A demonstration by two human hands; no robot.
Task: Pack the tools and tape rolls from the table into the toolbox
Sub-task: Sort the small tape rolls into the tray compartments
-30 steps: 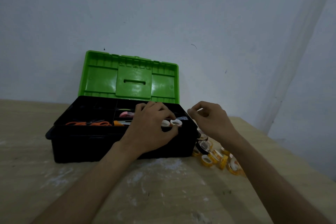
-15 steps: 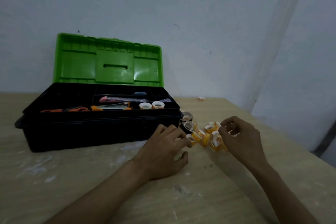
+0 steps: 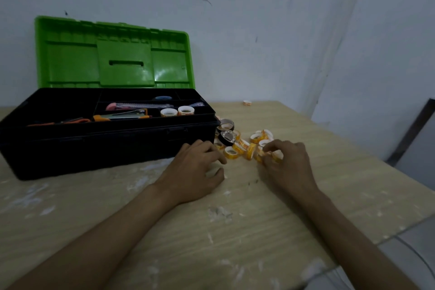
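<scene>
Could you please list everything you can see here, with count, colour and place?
toolbox: one, black with open green lid, table left
table: one, pale wood, under everything
packed tape rolls: two, white-orange, tray's right front compartment
utility knife: one, pink, tray middle
scissors: one pair, orange-handled, tray front left
orange-grey tool: one, kind unclear, tray front middle
loose tape rolls: pile, count unclear, yellow-orange, right of toolbox
black tape rolls: two, black, in that pile
lone tape roll: one, orange-white, far table edge
left hand: one, rests on table beside pile
right hand: one, pinches loose tape rolls
</scene>
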